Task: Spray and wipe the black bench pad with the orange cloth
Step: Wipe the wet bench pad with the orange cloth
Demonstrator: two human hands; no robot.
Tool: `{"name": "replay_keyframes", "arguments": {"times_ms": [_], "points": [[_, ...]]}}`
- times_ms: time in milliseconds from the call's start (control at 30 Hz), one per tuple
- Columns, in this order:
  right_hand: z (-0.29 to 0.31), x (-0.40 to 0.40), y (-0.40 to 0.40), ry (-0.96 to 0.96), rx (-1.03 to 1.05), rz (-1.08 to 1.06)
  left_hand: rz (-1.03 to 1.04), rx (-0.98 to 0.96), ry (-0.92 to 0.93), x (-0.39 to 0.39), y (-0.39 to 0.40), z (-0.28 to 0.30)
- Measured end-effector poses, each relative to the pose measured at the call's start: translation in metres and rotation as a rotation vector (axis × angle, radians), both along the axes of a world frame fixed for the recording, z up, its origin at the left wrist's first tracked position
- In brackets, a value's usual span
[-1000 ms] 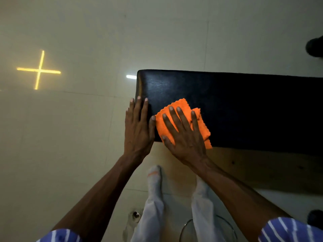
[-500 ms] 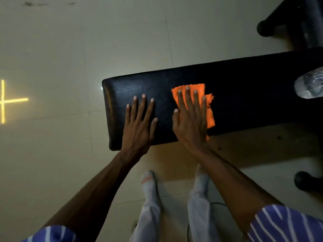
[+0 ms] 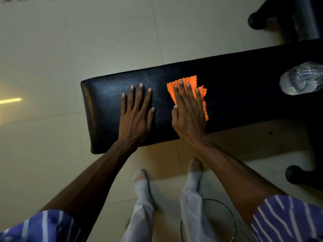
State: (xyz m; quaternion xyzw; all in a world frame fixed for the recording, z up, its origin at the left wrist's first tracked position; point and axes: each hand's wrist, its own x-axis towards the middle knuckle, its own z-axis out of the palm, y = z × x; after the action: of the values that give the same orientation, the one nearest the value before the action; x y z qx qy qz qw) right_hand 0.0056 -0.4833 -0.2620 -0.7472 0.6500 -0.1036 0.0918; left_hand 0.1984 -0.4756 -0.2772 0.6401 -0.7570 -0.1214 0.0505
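The black bench pad [image 3: 236,88] runs from the middle left to the right edge of the head view, tilted up to the right. An orange cloth [image 3: 185,84] lies folded on its top near the middle. My right hand [image 3: 189,112] presses flat on the cloth, fingers spread, and covers most of it. My left hand [image 3: 136,112] lies flat and empty on the pad to the left of the cloth, fingers apart. A clear plastic bottle [image 3: 302,77] rests on the pad at the far right; its top is out of view.
The bench's dark frame and rubber feet [image 3: 297,175] show at the right, with more dark equipment [image 3: 288,16] at the top right. My legs and feet [image 3: 141,179] stand on the pale tiled floor [image 3: 87,41] in front of the pad. A thin wire loop [image 3: 218,222] hangs below.
My right hand has slid the cloth to the right along the pad, away from its left end. My left hand has moved from the pad's left edge onto its top. The bottle has come into view.
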Motion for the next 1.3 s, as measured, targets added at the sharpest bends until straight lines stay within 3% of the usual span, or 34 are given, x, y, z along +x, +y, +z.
{"name": "replay_keyframes", "arguments": {"times_ms": [133,333,433,500,567,700,800,900,967,1033,1100,1233,1300], "points": [[0.007,-0.045,-0.005,0.079,0.046,0.133,0.004,0.014,0.006,-0.003,0.001,0.006],[0.006,-0.022,-0.036,0.004,0.011,-0.232,-0.016,0.015,0.006,-0.006,-0.003,0.004],[0.0,0.007,-0.018,-0.012,-0.018,0.021,-0.028,-0.006,-0.038,-0.006,-0.005,0.0],[0.0,-0.007,-0.01,0.05,0.022,0.202,-0.027,-0.017,-0.073,-0.007,-0.004,-0.003],[0.003,-0.039,-0.018,0.098,0.029,0.253,-0.017,-0.028,-0.087,-0.007,-0.003,-0.004],[0.008,-0.099,-0.064,0.128,0.044,-0.062,-0.018,-0.043,-0.081,-0.008,-0.003,-0.008],[0.011,-0.068,-0.081,0.019,0.041,-0.233,-0.009,-0.041,-0.095,-0.009,-0.003,-0.009],[0.011,-0.032,-0.064,-0.071,0.067,0.043,0.003,-0.02,-0.088,-0.01,-0.003,-0.003],[0.015,-0.042,-0.06,0.016,0.104,0.277,0.027,0.009,-0.049,-0.014,-0.004,0.004],[0.016,-0.072,-0.076,0.117,0.128,0.334,0.054,0.036,0.004,-0.022,-0.01,0.013],[0.015,-0.108,-0.095,0.158,0.138,0.223,0.051,0.036,0.044,-0.034,-0.019,0.019],[0.016,-0.14,-0.124,0.149,0.129,-0.224,0.004,0.004,0.1,-0.067,-0.045,0.021],[0.017,-0.115,-0.116,0.106,0.117,-0.183,-0.033,-0.002,0.114,-0.086,-0.058,0.019]]}}
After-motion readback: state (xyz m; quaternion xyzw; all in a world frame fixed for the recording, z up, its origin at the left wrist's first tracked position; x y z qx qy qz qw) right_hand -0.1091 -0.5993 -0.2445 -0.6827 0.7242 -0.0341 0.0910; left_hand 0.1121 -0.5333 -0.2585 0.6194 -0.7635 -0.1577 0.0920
